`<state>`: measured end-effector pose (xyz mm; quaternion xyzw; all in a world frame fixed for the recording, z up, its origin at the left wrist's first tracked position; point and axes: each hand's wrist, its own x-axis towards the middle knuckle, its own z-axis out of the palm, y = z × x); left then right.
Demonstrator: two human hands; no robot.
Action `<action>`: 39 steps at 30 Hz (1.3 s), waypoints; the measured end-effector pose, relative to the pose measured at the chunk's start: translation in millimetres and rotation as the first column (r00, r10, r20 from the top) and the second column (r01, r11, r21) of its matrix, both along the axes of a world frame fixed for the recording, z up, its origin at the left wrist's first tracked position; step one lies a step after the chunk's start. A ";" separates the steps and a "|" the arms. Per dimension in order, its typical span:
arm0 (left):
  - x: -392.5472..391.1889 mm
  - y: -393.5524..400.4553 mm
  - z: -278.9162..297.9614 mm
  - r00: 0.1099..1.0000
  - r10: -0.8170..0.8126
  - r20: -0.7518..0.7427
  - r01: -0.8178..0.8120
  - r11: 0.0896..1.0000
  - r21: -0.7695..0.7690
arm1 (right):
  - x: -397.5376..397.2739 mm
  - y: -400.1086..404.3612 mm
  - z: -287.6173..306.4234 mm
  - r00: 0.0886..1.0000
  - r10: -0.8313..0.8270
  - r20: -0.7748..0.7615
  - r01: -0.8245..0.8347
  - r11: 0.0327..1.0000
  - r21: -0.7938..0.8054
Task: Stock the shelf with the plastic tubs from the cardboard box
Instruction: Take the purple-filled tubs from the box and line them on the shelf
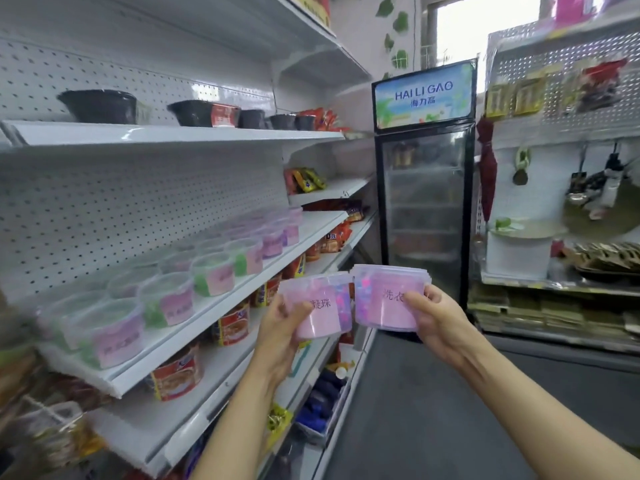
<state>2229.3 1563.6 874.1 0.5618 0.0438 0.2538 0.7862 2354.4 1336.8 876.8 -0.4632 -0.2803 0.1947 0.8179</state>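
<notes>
Shelf tubs (166, 303) blurred; hands (282, 327) partly covering tub labels (320, 306).

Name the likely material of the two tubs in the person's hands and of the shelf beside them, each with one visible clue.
Left tub and right tub: likely thin translucent plastic, since pink contents show through the walls. Shelf: apparently white-painted sheet metal, with a glossy edge and perforated back panel.

Two tubs (353, 303) held side by side, shelf (221, 289) left, fridge (424, 188) behind
</notes>
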 end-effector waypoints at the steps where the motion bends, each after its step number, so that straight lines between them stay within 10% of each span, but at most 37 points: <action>1: 14.2 2.6 3.2 1.000 0.001 0.004 -0.001 1.000 0.001 | 14.8 3.8 1.8 1.000 0.001 0.002 -0.001 1.000 0.006; 20: 301.6 113.1 49.1 0.988 0.089 0.128 -0.110 0.981 0.162 | 319.4 119.6 35.9 0.998 0.047 0.048 -0.051 0.995 0.089; 39: 519.2 182.3 3.2 0.854 0.518 0.060 -0.521 0.846 0.111 | 628.9 267.1 12.8 0.827 0.563 0.003 -0.563 0.827 -0.015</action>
